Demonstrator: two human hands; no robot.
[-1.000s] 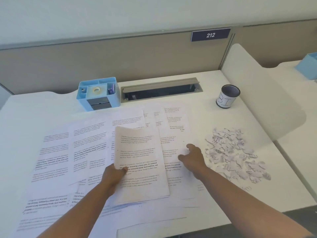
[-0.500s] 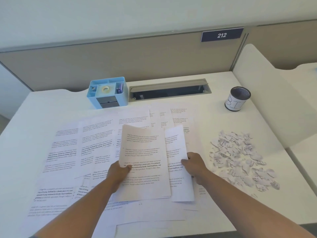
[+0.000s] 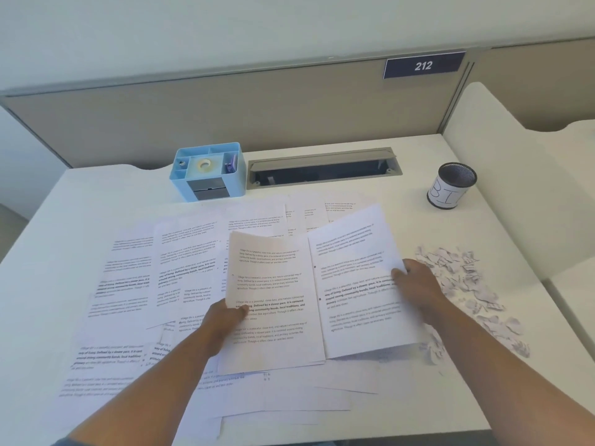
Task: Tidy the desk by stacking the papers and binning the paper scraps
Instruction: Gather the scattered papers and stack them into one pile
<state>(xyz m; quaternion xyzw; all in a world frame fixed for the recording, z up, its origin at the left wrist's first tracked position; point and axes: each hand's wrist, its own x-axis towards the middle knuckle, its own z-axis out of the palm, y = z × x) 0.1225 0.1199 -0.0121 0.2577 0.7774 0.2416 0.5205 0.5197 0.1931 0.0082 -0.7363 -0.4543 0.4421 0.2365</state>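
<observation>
Left hand (image 3: pixel 222 320) pinches gathered sheets (image 3: pixel 273 304) at edge; right hand (image 3: pixel 415 281) pinches loose sheet (image 3: pixel 357 278); slide it on top, corners squared, clear of scraps (image 3: pixel 467 284)

An office cubicle: a white desk (image 3: pixel 96 201) against a beige partition (image 3: pixel 225 117) numbered 212 (image 3: pixel 423 65), with a cable tray (image 3: pixel 322 165) and blue organizer (image 3: pixel 207 170).

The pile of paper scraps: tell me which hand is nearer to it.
Right. The right hand grips a sheet's edge right beside the pile of paper scraps. The left hand holds the gathered sheets farther off, toward the desk's middle.
</observation>
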